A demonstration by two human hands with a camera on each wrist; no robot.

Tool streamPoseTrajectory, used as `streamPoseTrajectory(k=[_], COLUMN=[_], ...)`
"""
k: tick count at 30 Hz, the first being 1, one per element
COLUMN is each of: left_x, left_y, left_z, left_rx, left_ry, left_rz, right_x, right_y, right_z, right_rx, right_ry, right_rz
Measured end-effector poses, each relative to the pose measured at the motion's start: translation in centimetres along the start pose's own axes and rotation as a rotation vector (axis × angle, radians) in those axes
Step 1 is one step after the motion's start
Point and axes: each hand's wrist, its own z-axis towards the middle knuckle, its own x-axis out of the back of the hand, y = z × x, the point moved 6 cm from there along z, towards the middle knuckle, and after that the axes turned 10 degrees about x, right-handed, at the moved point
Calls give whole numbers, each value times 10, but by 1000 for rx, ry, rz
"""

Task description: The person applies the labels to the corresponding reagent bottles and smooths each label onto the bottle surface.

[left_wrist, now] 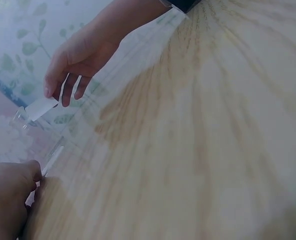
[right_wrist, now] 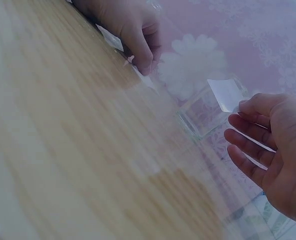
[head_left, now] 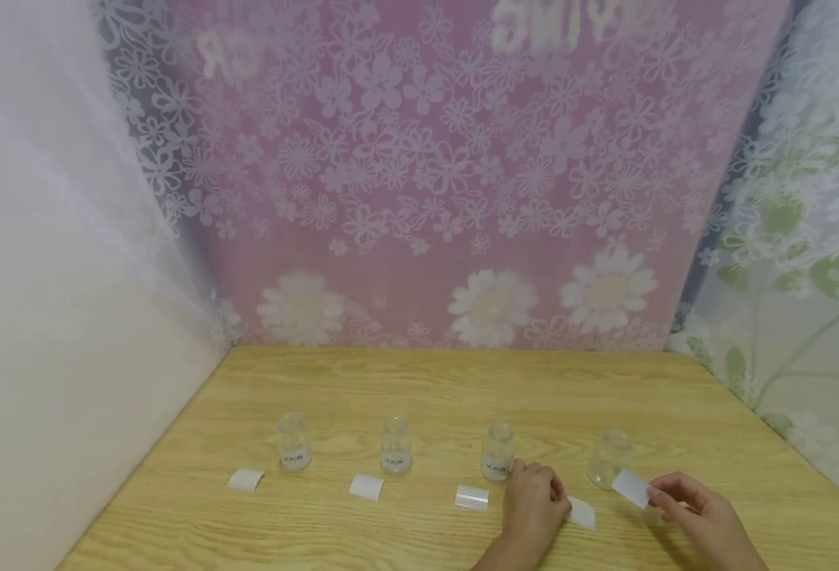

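My right hand (head_left: 701, 515) pinches a small white label (head_left: 630, 487) between thumb and fingertips. The label overlaps the rightmost clear glass jar (head_left: 608, 450) in the head view; whether they touch I cannot tell. In the right wrist view, the other fingers (right_wrist: 253, 135) are spread below the label. My left hand (head_left: 534, 503) is low on the table, its thumb and fingertips pinching the edge of a white paper piece (head_left: 582, 514). Just beyond that hand stands another glass jar (head_left: 498, 444), with black writing on a white label low on its side.
Farther left stand two more labelled glass jars, the middle-left jar (head_left: 396, 436) and the leftmost jar (head_left: 292, 434). White paper pieces lie before the jars: a glossy one (head_left: 472, 497), another (head_left: 366, 487) and a curled one (head_left: 246, 480). Floral curtains (head_left: 419, 198) enclose the wooden table (head_left: 391, 381).
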Motion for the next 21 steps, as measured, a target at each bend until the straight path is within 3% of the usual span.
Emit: streamPoseTrajectory(k=[10, 21], left_x=[-5, -5], left_y=[-1, -3], left_z=[0, -1], left_rx=[43, 81], left_ry=[-73, -82], left_rz=[17, 11], right_x=[-1, 0], right_y=[1, 0], right_z=[-1, 0], right_rx=[-31, 15], right_ry=[-13, -16], right_rz=[7, 10])
